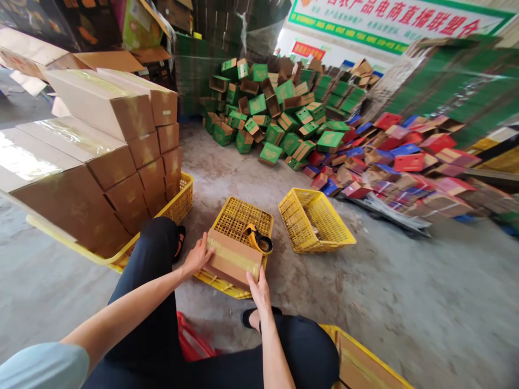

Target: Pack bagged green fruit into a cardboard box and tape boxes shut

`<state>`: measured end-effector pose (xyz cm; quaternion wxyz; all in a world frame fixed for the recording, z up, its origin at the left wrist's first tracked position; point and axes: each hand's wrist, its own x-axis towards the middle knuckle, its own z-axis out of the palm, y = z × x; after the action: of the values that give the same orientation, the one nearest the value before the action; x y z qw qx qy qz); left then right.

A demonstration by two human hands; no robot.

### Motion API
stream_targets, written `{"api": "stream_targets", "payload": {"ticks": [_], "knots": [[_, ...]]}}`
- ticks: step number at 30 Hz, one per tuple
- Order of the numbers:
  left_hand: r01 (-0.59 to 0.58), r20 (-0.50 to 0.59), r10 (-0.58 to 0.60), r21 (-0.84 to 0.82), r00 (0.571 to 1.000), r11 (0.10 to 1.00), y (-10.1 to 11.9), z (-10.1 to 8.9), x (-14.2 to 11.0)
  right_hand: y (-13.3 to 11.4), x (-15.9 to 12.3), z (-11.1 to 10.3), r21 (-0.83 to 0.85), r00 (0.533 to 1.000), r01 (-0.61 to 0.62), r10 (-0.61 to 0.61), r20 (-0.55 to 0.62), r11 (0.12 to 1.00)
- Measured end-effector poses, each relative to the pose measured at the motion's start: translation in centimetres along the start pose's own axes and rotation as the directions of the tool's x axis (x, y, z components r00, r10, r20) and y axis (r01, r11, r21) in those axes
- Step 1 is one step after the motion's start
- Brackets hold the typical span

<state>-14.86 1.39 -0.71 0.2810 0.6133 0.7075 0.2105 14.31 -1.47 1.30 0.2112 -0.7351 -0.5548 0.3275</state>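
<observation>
Yellow perforated plastic crate (pixel 233 212): beneath carton, partly covered.
Brown oblong cardboard carton (pixel 234 256): on crate; long axis slants far-left to near-right; underside hidden.
Hands: left hand (pixel 198 255), right hand (pixel 260 289) grasp opposite ends; some fingers hidden.

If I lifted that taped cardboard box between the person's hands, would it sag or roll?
Probably neither. The cardboard box looks straight-edged, so it should stay stiff; its flat faces make rolling unlikely. The tape along its top likely helps keep it shut.
</observation>
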Motion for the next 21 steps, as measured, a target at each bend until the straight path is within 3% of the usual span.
{"api": "stream_targets", "payload": {"ticks": [6, 12, 18, 21], "knots": [[-0.015, -0.032, 0.016, 0.018, 0.999, 1.0, 0.2, 0.0, 0.3, 0.2, -0.5, -0.1, -0.063, 0.995, 0.07, -0.074, -0.063, 0.996], [-0.001, -0.013, 0.0, -0.026, 1.0, 1.0, 0.7, -0.7, 0.1, 0.0, 0.1, -0.3, 0.044, 0.994, 0.064, -0.06, -0.088, 0.997], [0.129, 0.127, -0.117, -0.088, 0.985, 0.988, 0.7, -1.8, -0.1, -0.5, 0.2, -0.5, 0.135, 0.994, 0.086, -0.076, -0.082, 0.987], [0.124, 0.145, -0.112, -0.076, 0.983, 0.989, 0.4, -2.0, 0.0, -0.3, 0.3, -0.5, 0.115, 0.993, 0.091, -0.081, -0.091, 0.989]]}}
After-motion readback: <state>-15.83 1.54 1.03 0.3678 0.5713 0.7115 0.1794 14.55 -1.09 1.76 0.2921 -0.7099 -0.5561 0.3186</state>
